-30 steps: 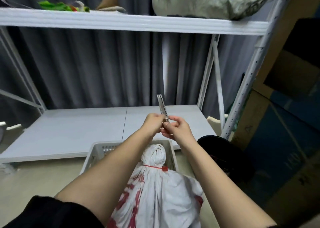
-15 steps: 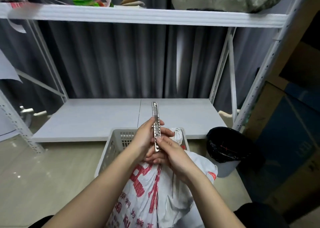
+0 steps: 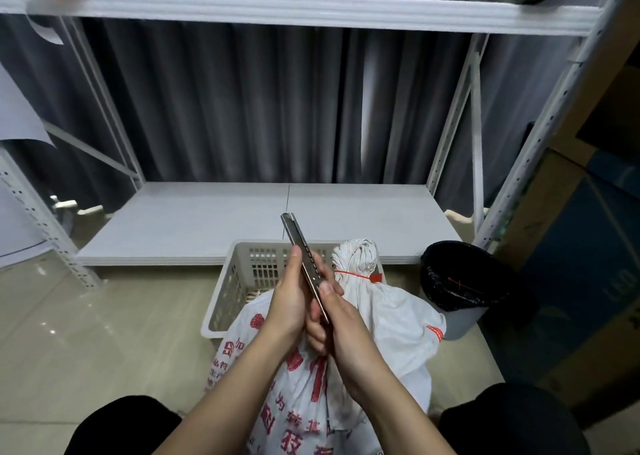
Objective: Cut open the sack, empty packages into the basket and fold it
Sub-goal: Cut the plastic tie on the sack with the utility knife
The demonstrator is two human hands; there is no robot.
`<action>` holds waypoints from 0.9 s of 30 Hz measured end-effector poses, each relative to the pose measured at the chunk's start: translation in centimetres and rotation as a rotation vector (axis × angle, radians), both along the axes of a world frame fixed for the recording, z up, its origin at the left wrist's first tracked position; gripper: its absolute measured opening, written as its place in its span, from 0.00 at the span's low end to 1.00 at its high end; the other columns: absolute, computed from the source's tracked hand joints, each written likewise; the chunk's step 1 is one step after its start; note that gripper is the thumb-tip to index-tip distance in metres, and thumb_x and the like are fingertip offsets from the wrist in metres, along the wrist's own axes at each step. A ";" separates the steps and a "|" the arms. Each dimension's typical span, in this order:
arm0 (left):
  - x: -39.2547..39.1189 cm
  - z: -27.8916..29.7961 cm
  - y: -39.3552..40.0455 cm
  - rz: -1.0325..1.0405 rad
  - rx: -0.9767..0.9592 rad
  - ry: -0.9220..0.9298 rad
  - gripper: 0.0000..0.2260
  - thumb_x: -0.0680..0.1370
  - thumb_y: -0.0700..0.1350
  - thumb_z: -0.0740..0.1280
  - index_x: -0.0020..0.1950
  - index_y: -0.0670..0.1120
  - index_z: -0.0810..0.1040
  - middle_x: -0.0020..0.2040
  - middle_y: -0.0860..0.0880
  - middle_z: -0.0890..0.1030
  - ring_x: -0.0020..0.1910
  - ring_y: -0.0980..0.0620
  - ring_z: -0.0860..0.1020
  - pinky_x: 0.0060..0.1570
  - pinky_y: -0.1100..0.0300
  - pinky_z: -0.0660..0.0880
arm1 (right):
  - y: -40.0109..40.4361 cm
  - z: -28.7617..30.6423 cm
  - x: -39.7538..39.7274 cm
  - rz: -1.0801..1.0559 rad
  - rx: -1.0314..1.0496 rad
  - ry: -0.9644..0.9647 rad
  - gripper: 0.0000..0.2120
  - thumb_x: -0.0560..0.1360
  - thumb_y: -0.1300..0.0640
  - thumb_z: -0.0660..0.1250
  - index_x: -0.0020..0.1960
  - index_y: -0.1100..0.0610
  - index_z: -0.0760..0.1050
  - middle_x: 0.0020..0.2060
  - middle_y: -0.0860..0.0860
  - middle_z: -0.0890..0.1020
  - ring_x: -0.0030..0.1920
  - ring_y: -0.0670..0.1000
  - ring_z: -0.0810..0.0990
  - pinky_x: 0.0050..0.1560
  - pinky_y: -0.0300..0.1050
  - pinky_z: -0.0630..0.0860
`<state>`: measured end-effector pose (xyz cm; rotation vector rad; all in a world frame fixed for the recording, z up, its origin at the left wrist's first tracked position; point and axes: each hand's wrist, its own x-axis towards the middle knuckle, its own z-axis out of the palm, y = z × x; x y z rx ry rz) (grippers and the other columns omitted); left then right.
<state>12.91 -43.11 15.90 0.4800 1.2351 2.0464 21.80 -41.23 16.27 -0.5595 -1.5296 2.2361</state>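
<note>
A white woven sack with red print stands between my knees, its neck tied with a red zip tie. Behind it sits a white slotted plastic basket. Above the sack, both hands hold a metal utility knife that points up and away. My left hand grips its left side with the thumb along the body. My right hand wraps round the lower handle, thumb on the slider. What the basket holds is hidden by the sack.
A low white shelf board lies behind the basket, under a white metal rack backed by grey curtains. A bin with a black liner stands to the right of the sack. Cardboard boxes are stacked at far right.
My hands and the knife have come lower over the sack. The view has dropped and moved closer, so the sack's tied neck now shows to the right of the hands.
</note>
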 end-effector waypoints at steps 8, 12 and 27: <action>-0.2 -1.2 -0.7 -0.078 -0.151 0.240 0.24 0.75 0.63 0.54 0.28 0.50 0.75 0.28 0.48 0.77 0.31 0.48 0.71 0.37 0.55 0.66 | -0.8 -1.1 1.0 -0.040 -0.087 -0.033 0.16 0.81 0.52 0.56 0.37 0.58 0.71 0.23 0.52 0.74 0.22 0.48 0.73 0.24 0.39 0.70; 0.2 -1.3 -1.0 -0.110 -0.247 0.318 0.23 0.80 0.59 0.54 0.38 0.46 0.77 0.34 0.47 0.82 0.26 0.46 0.76 0.33 0.57 0.70 | -0.9 -1.9 1.1 -0.046 -0.188 0.165 0.10 0.75 0.53 0.59 0.45 0.60 0.71 0.25 0.51 0.69 0.22 0.47 0.67 0.24 0.39 0.67; 1.4 -1.2 -1.9 -0.023 -0.186 0.338 0.25 0.83 0.55 0.48 0.31 0.50 0.72 0.28 0.48 0.76 0.30 0.49 0.76 0.38 0.55 0.72 | -1.9 -2.0 2.1 -0.011 -0.224 0.017 0.15 0.81 0.52 0.53 0.39 0.58 0.67 0.21 0.50 0.66 0.20 0.46 0.63 0.20 0.36 0.58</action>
